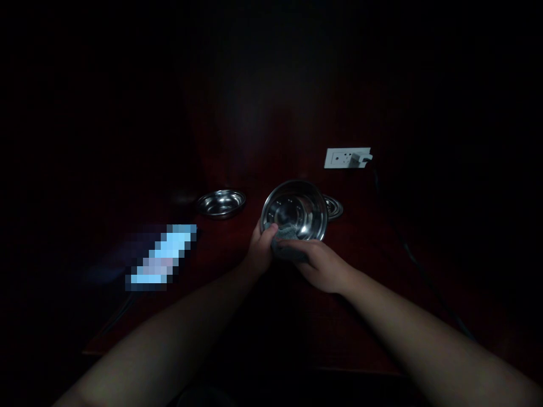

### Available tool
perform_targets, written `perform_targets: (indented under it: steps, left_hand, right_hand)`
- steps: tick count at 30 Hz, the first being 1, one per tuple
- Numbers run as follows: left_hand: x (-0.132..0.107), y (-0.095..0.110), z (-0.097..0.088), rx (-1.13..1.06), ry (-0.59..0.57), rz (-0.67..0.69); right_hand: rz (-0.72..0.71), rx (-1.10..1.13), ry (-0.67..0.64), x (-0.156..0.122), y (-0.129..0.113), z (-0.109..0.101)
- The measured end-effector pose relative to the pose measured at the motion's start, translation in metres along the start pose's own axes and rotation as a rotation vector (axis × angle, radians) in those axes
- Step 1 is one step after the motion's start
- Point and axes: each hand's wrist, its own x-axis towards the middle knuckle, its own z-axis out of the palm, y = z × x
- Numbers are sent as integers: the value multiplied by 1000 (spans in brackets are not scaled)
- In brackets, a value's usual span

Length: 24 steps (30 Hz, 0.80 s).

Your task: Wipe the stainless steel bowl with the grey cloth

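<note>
A shiny steel bowl [314, 212] is tilted with its open mouth toward me. My left hand [259, 249] is closed on its lower left rim, the thumb lying over the edge. A grey-green cloth [287, 249] is bunched at the near rim and reaches a little inside the bowl. My right hand [322, 265] is closed on this cloth and presses it against the rim; some of its fingers are hidden by the cloth.
A shallow steel dish [221, 203] stands to the left on the dark red table [339, 345]. Behind the bowl, a round steel lid-like piece [335, 208] partly shows. A lit, blurred-out screen [163, 257] lies left. A wall socket [337, 158] holds a plug with a cable [413, 257].
</note>
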Motion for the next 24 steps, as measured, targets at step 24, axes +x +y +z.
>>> perform_targets:
  steps: [24]
  left_hand:
    - [0, -4, -1, -65, -65, -3]
  right_hand:
    - [274, -450, 133, 4, 12, -2]
